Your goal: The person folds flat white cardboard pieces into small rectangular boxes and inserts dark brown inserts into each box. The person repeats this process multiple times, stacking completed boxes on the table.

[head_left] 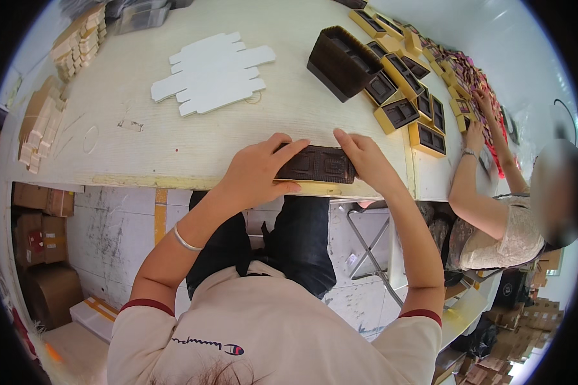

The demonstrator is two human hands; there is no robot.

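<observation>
Between my hands, at the table's front edge, is a dark brown moulded plastic tray (316,164) with two square recesses. My left hand (258,168) grips its left end, fingers along the far side and thumb on the near side. At the right end, my right hand (368,160) holds the tray with the thumb at its far corner; the other fingers are partly hidden. A yellowish strip shows under the tray's near side; I cannot tell if it is a box or the table edge. Beyond lies a flat white box blank (212,72).
A stack of nested brown trays (342,63) stands at the back right, beside several gold boxes with brown inserts (397,115). Folded pale cartons (42,125) line the left side. A co-worker's hand (474,136) works among gold boxes at the right. A folding stool (369,247) stands below.
</observation>
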